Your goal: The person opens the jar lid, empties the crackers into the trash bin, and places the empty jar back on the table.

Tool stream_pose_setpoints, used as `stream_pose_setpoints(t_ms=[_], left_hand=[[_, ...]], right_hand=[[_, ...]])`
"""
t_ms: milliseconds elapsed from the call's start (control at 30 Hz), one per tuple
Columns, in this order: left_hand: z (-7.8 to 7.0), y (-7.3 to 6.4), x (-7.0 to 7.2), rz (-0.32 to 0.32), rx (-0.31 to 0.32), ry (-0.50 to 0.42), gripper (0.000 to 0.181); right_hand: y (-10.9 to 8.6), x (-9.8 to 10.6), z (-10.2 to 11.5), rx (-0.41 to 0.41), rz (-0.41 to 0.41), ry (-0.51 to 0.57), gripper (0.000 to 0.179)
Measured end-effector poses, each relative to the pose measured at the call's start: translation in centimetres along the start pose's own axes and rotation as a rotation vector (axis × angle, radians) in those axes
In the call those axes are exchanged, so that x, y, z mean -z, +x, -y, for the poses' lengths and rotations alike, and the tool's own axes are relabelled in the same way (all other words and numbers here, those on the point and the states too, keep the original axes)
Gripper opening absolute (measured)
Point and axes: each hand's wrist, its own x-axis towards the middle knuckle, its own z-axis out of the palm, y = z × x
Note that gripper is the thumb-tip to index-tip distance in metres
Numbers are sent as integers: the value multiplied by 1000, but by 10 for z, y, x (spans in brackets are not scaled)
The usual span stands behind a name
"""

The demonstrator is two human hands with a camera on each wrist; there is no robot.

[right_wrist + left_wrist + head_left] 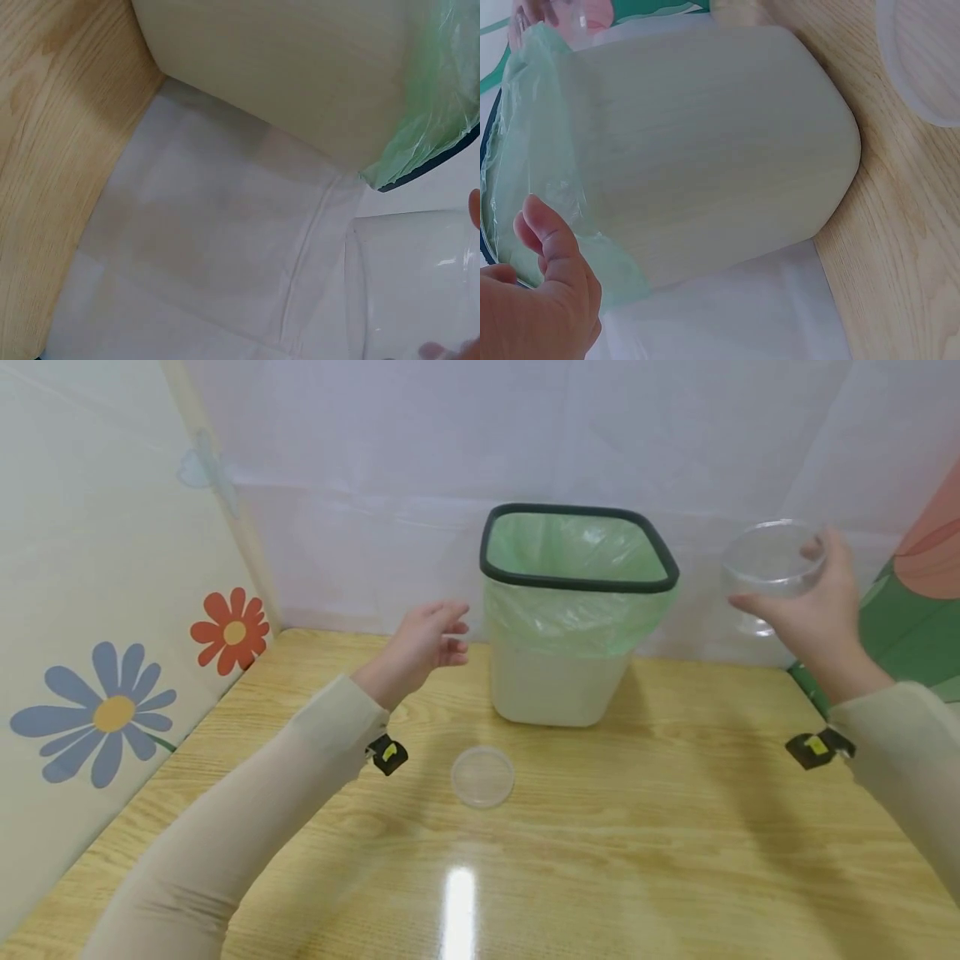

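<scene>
My right hand [817, 589] grips a clear round plastic container [772, 560], held in the air to the right of a trash bin [555, 685]. In the right wrist view, the container [412, 281] shows its transparent wall, with fingertips at the edge of the picture. The bin has a green liner bag [577, 622] folded over its sides and a dark rim ring [577, 583]. Left of the bin, my left hand [420, 647] hovers with loosely bent fingers and nothing in them. A clear round lid [483, 777] lies flat on the table, in front of the bin.
The wood-grain table [600, 860] meets a pale cloth backdrop [375, 543] right behind the bin. To the left stands a panel [112, 568] printed with flowers. A green and pink print [922, 593] borders the right side.
</scene>
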Motion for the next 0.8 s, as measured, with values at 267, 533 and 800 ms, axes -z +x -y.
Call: stream_pose_setpoints(t_ms=[267,533,800], left_hand=[[3,-5,2,-9,5,-13,35],[9,-9,3,-3,5,-5,33],[17,-12,7,9,-8,-8,17]], right_hand=[[-7,2,-1,-9,17,-4,102],[-14,2,-7,-16,32,5,96],[-19,1,-11,-30,39,9,97]])
